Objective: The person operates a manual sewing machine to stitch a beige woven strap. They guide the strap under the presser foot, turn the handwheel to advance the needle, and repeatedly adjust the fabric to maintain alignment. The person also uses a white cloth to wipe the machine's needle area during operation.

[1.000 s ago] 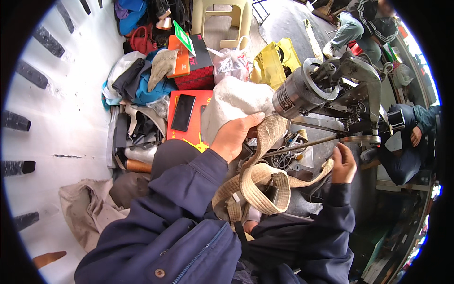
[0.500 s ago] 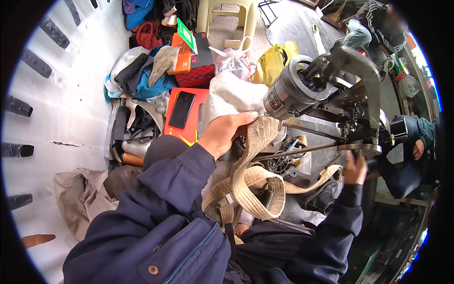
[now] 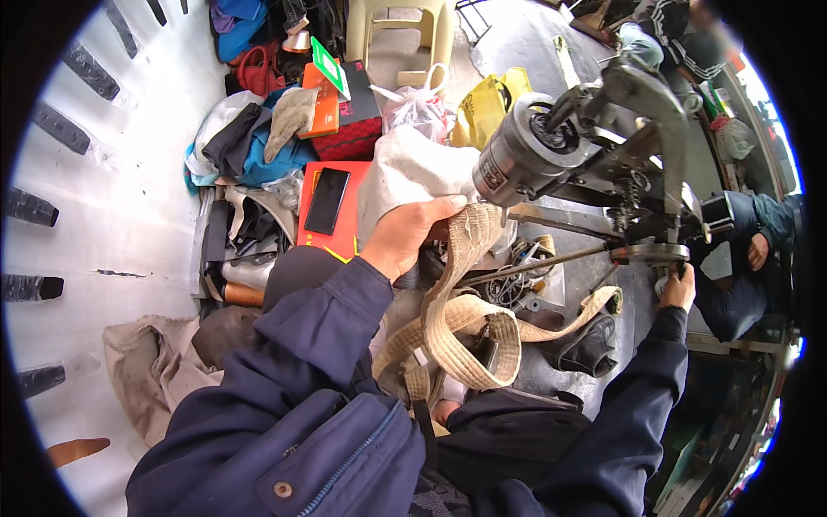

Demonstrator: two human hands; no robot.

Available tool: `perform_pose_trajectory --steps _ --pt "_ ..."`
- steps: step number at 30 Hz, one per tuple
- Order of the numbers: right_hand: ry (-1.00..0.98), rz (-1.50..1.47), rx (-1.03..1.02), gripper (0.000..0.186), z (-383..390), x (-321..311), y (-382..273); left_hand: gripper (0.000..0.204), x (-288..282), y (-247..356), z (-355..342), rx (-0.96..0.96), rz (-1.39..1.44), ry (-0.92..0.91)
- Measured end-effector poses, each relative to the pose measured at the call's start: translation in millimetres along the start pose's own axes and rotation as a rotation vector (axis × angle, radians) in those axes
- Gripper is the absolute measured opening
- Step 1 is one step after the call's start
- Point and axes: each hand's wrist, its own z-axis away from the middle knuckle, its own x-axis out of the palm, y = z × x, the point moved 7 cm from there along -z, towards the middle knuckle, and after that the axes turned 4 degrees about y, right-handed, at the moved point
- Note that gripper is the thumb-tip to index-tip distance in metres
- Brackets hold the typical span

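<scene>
A metal hand-cranked sewing machine (image 3: pixel 517 164) with a thick cylindrical head stands in front of me, right of the middle. My left hand (image 3: pixel 405 234) pinches a ribbed beige webbing strap (image 3: pixel 463 250) between thumb and fingers, right under the head. From there the strap hangs down and loops over my lap. White cloth (image 3: pixel 415 172) bulges just behind that hand, against the head; whether I grip it too is hidden. At the machine's right side my right hand (image 3: pixel 679 288) is closed at the rim of the round hand wheel (image 3: pixel 648 253).
A black phone (image 3: pixel 328 202) lies on a red box (image 3: pixel 355 183) to the left. Behind are piled clothes (image 3: pixel 237 142), a plastic bag (image 3: pixel 412 114), a yellow bag (image 3: pixel 484 112) and a cream stool (image 3: pixel 357 34). A dark shoe (image 3: pixel 594 349) lies under the wheel. Other people sit at the right.
My right hand has moved right along the hand wheel and closed at its rim; before, it was blurred at the near side. My left hand keeps its pinch on the strap.
</scene>
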Motion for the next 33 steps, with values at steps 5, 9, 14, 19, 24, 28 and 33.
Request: perform_pose_trajectory --steps 5,9,14,19,24,28,33 --pt "-0.075 -0.197 0.092 0.025 -1 1 5 0.028 0 4 2 0.050 -0.016 0.012" --pt "-0.020 -0.145 0.124 0.024 -10 30 67 0.024 4 5 4 0.086 -0.053 0.023" --pt "-0.107 -0.238 0.149 0.022 38 116 76 0.023 5 11 6 0.100 -0.013 0.051" --pt "-0.707 -0.728 0.386 0.020 108 104 -60 0.025 9 12 9 0.118 -0.012 0.053" --pt "-0.225 -0.513 0.202 0.021 39 -7 -64 0.025 14 17 11 0.206 -0.022 0.029" --pt "-0.020 -0.093 0.166 0.022 2 12 27 0.025 12 18 10 0.199 -0.069 0.073" --pt "-0.224 -0.094 0.369 0.027 33 102 85 0.025 14 17 11 0.161 -0.033 0.047"
